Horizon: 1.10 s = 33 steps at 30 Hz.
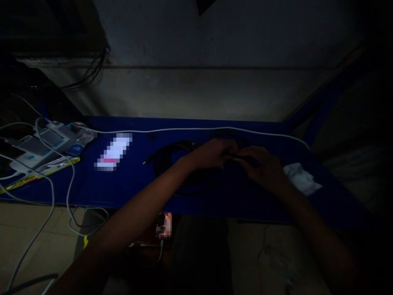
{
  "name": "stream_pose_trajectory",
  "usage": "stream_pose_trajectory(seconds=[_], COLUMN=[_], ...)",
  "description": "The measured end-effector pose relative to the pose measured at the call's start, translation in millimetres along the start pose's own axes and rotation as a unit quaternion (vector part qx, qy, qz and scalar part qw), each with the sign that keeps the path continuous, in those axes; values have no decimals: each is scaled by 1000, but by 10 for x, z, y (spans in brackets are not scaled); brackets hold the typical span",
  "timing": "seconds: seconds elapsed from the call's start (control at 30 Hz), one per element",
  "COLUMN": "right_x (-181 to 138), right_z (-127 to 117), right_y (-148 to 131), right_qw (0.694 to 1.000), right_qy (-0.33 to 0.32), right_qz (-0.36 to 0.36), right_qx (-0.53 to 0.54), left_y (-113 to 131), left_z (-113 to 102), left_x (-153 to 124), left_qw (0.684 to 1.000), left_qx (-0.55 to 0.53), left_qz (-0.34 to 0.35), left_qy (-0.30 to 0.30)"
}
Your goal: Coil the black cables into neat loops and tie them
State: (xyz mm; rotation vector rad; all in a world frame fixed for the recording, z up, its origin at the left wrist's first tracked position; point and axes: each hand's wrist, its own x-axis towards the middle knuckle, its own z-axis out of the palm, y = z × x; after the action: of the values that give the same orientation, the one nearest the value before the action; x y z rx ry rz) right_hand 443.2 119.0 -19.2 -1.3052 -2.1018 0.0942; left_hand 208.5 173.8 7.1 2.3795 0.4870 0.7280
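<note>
My left hand and my right hand meet over the blue bench top, fingers bent and pinched close together. Something small and dark is between their fingertips; the dim light hides what it is. Partly beneath my left hand and forearm lies a coiled black cable. One end of it, with a light metal connector tip, points left. A crumpled white piece of paper or cloth rests to the right of my right hand.
A white cable runs along the back of the blue bench. At left are a power strip with plugs, loose white cords and a yellow-edged packet. A lit phone lies nearby; another lit screen is below the front edge.
</note>
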Motion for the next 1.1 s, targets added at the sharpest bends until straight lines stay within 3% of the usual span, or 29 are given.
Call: stream_pose_trajectory(seconds=[0.3,0.8,1.1], right_x=[-12,38,-15], right_z=[27,36,68], right_y=[-25,29,179], right_qw=[1000,999,997], right_qy=[-11,3,1], right_qz=[7,-50,-75], right_qx=[-7,-3,-32], left_y=[-11,-38,41], left_z=[4,14,-19], left_x=[4,10,36], left_qw=[1000,999,998], left_qx=[2,19,55], left_qz=[4,33,28], left_qy=[-3,9,-23])
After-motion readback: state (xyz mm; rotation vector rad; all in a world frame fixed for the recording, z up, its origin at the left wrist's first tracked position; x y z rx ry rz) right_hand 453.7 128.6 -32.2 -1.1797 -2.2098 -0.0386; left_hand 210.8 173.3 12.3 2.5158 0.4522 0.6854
